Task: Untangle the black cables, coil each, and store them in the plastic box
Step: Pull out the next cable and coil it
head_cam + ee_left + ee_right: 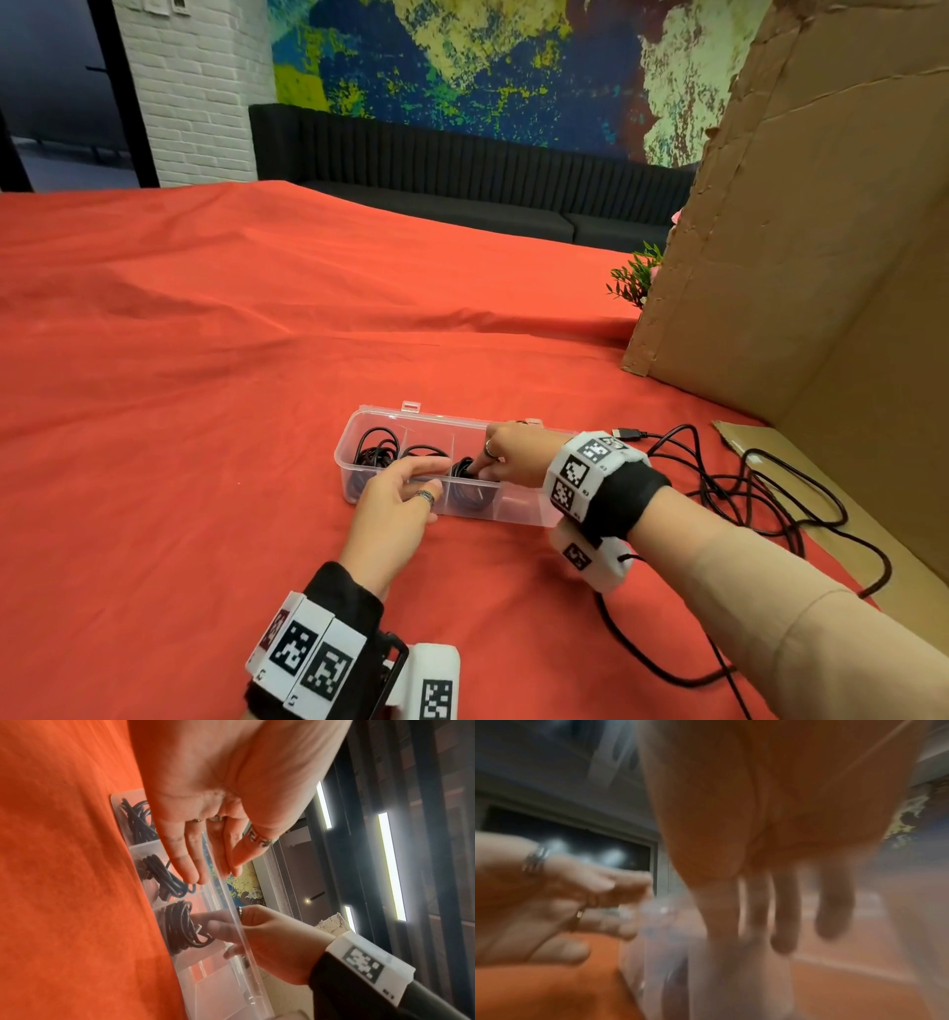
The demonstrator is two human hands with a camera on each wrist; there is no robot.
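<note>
A clear plastic box [518,506] with several compartments lies on the red cloth. Black cable coils fill its left compartment [138,821], second compartment [164,878] and third compartment [180,927]. My right hand [482,462] reaches into the third compartment from the right, and its fairly straight fingers [218,929] press on that coil [464,470]. My left hand [421,483] hovers at the box's near wall with fingers straight and holds nothing. The right wrist view is blurred; in it my right hand's fingers [782,923] hang down into the box.
A loose black cable [760,493] with a USB plug [629,434] sprawls on the cloth right of the box and runs under my right forearm. A large cardboard box [796,257] stands at the right, with a small plant [634,277] behind it. The box's right compartment [218,983] holds nothing.
</note>
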